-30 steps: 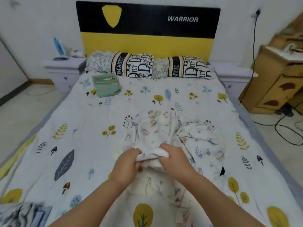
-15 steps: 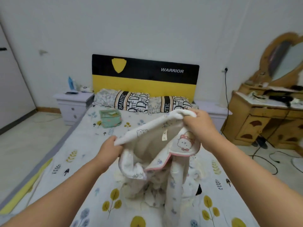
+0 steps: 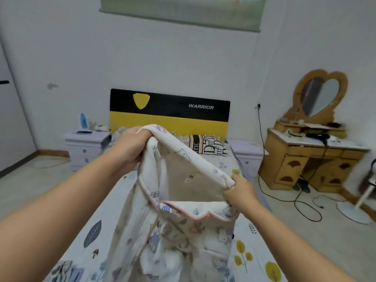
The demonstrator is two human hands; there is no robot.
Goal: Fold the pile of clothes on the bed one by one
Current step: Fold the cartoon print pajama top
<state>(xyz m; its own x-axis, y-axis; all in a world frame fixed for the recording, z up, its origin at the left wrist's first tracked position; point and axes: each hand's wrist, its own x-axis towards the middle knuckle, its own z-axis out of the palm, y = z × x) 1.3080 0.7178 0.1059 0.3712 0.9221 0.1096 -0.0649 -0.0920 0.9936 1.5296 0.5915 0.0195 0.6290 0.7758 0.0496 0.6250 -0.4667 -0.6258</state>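
We see black-yellow headboard, lettered pillow, white nightstand left, wooden dresser with heart mirror right, cables on floor.

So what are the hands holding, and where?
Both hold the pajama top up by its top edge: left hand grips one end, right hand pinches the other.
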